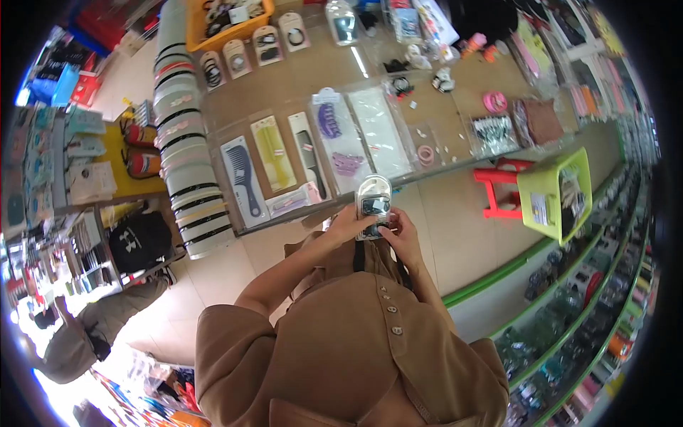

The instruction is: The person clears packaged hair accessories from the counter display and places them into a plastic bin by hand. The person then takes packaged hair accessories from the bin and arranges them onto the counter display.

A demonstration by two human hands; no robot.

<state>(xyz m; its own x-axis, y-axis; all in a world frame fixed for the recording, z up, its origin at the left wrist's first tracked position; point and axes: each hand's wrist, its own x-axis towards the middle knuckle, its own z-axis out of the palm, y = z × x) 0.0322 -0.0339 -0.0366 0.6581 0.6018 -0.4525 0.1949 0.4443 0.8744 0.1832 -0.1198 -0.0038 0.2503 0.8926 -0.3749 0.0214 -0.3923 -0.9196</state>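
Observation:
At the table's front edge I hold a clear plastic package (374,186) with a rounded top; dark pieces show inside, their kind too small to tell. My left hand (347,226) closes on its left side, and my right hand (403,232) grips its lower right part with fingers bent. Just beyond lie a packaged purple hair claw (329,121), a dark comb in its pack (308,153), a yellow comb pack (273,156) and a blue-grey comb pack (244,181). A long clear packet (379,132) lies to their right.
The glass-topped table (284,85) carries an orange basket (228,21), carded hair ties (267,46) and a pink roll (494,102). A stack of headbands (186,164) stands left. A green bin (551,199), a red stool (494,188) and shelves (562,313) are right. Another person (107,327) is left.

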